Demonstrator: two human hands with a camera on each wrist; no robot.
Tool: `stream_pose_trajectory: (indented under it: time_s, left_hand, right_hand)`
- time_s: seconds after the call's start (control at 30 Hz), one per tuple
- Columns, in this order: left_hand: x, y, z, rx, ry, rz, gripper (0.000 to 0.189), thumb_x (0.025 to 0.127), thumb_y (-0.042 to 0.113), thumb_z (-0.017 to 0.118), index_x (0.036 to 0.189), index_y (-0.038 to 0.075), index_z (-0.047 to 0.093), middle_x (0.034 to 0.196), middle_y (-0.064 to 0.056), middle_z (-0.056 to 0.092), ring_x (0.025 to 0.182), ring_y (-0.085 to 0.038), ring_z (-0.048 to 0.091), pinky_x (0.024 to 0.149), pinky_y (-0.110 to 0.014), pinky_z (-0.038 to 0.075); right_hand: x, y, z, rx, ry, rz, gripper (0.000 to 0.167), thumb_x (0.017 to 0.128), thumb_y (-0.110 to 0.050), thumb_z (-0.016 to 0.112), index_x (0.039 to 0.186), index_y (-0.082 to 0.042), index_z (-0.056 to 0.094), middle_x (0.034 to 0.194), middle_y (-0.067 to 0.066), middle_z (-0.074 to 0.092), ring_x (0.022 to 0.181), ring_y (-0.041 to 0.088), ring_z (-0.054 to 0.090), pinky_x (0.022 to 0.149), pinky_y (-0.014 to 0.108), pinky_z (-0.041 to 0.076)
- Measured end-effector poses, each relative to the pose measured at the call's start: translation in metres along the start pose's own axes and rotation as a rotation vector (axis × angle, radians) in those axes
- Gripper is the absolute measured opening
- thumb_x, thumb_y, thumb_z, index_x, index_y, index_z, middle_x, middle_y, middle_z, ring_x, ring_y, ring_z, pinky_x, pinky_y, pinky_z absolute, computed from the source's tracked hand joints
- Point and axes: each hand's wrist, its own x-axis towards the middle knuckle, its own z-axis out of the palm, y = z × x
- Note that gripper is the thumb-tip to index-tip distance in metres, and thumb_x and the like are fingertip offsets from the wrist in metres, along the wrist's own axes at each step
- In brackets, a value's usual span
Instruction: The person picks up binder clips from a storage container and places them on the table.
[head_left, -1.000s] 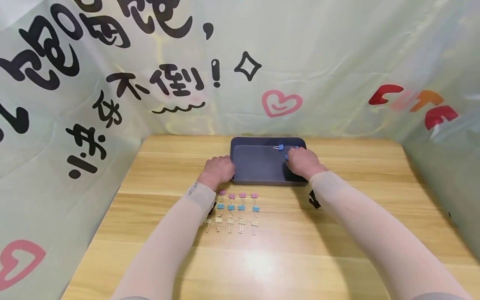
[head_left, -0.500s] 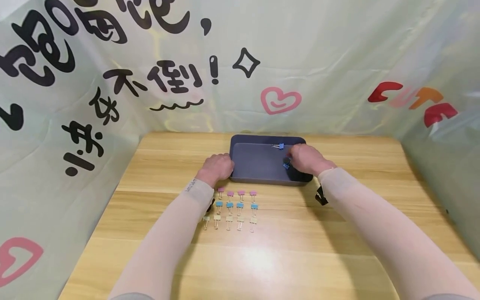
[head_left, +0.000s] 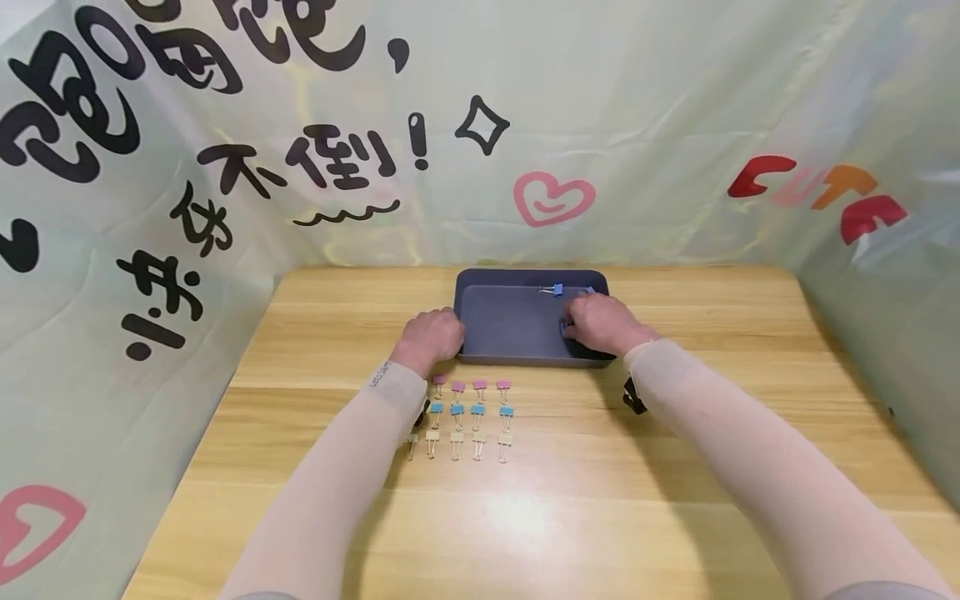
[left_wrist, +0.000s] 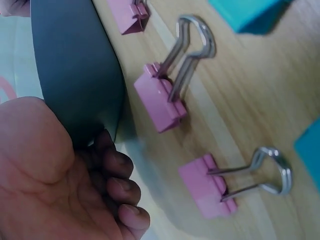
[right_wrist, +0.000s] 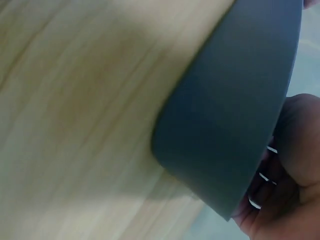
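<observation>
In the head view my left hand (head_left: pixel 432 335) grips the left side of a dark grey tray (head_left: pixel 510 362); the left wrist view shows its fingers (left_wrist: pixel 123 191) curled by the tray's corner. My right hand (head_left: pixel 603 323) reaches over the tray's right side, its fingertips curled down at a small blue binder clip (head_left: pixel 564 328), which they partly cover. Another blue binder clip (head_left: pixel 556 290) lies at the back of the tray, and a further blue clip (head_left: pixel 589 291) peeks out behind the right hand. The tray's wall (right_wrist: pixel 220 110) hides most of the right fingers in the right wrist view.
On the wooden table (head_left: pixel 600 517) before the tray lie rows of binder clips: pink clips (head_left: pixel 480 386), light blue clips (head_left: pixel 477 411) and pale yellow clips (head_left: pixel 457 438). Several sit close by the left wrist. A printed cloth (head_left: pixel 645 108) encloses the table's back and sides.
My right hand first shifted right, then came back left to the nearer blue clip, uncovering the clip behind it. The left hand has stayed on the tray's side.
</observation>
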Motion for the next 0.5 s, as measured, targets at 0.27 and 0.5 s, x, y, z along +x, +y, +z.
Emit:
stream_pose_trajectory:
  time_s: [0.27,0.5]
  left_hand:
    - [-0.0019,-0.0027,0.001,-0.004,0.008,-0.004,0.049,0.115,0.027,0.032,0.143,-0.005,0.054,0.136,-0.02,0.066,0.125,-0.038,0.064,0.109,-0.049,0.052]
    - [-0.0025,-0.0009,0.0011,0.032,0.025,-0.007,0.046,0.114,0.027,0.032,0.137,-0.003,0.058,0.131,-0.02,0.067,0.121,-0.039,0.065,0.105,-0.052,0.052]
  right_hand:
    - [0.0037,-0.0043,0.0057,0.02,0.028,0.037,0.029,0.098,-0.024,0.073,0.075,-0.012,0.06,0.069,0.003,0.06,0.072,0.025,0.062,0.075,0.047,0.054]
    - [0.0038,-0.0048,0.0079,0.032,0.03,0.07,0.028,0.099,-0.024,0.07,0.076,-0.012,0.058,0.069,0.003,0.058,0.073,0.025,0.06,0.075,0.047,0.052]
